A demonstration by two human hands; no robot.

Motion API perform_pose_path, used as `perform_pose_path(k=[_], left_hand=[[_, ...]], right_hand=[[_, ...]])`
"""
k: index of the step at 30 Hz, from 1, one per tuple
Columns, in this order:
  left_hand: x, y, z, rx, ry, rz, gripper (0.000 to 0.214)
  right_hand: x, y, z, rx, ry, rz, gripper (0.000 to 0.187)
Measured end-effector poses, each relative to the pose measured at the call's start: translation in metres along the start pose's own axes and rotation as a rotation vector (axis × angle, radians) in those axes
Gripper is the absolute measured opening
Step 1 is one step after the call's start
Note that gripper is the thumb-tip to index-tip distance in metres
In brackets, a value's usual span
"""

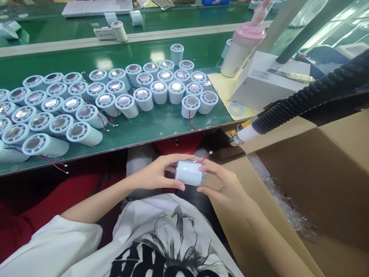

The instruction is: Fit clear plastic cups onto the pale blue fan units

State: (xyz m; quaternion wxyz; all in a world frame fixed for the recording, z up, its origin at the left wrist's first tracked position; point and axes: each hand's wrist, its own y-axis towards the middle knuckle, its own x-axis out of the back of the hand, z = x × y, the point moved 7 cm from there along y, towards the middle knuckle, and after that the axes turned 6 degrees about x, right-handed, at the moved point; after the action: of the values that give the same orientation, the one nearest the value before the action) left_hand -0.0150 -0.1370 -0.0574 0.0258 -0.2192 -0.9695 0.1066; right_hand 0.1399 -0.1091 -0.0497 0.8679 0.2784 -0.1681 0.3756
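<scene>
Down below the worktop edge, my left hand and right hand both clasp one pale blue cylinder lying sideways between them, fingers curled round its ends. Roughly forty like cylinders crowd the green worktop; one pink-lidded bottle stands beyond, and one cardboard box sits beside my right hand.

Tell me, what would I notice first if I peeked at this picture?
Probably the big crowd of pale blue plastic cylinders with shiny metal tops, spread across the green table. Below its edge, the left hand and right hand hold one such cylinder with thin red wires. A ribbed black hose slants in from the right.
</scene>
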Motion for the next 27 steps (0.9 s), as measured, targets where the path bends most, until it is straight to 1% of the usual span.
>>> perform_pose_path(k=[4,10,13,18,24,27], left_hand=[[-0.002,-0.003,-0.007,-0.071,0.045,0.002,0.07],[-0.004,-0.005,-0.01,-0.124,0.125,0.007,0.073],[-0.004,-0.007,-0.012,-0.129,0.172,0.009,0.075],[-0.004,-0.009,-0.014,-0.127,0.214,0.008,0.074],[-0.003,-0.011,-0.014,-0.13,0.204,0.0,0.075],[-0.004,-0.01,-0.012,-0.095,0.156,0.006,0.074]], right_hand=[[-0.001,-0.003,-0.003,-0.085,0.087,0.017,0.047],[-0.002,-0.008,-0.007,-0.25,0.272,0.022,0.045],[-0.002,-0.008,-0.004,-0.314,0.362,0.03,0.042],[-0.003,-0.005,-0.002,-0.367,0.504,0.003,0.036],[-0.01,-0.007,-0.01,-0.494,0.636,-0.031,0.035],[-0.013,-0.008,-0.011,-0.552,0.709,-0.048,0.034]])
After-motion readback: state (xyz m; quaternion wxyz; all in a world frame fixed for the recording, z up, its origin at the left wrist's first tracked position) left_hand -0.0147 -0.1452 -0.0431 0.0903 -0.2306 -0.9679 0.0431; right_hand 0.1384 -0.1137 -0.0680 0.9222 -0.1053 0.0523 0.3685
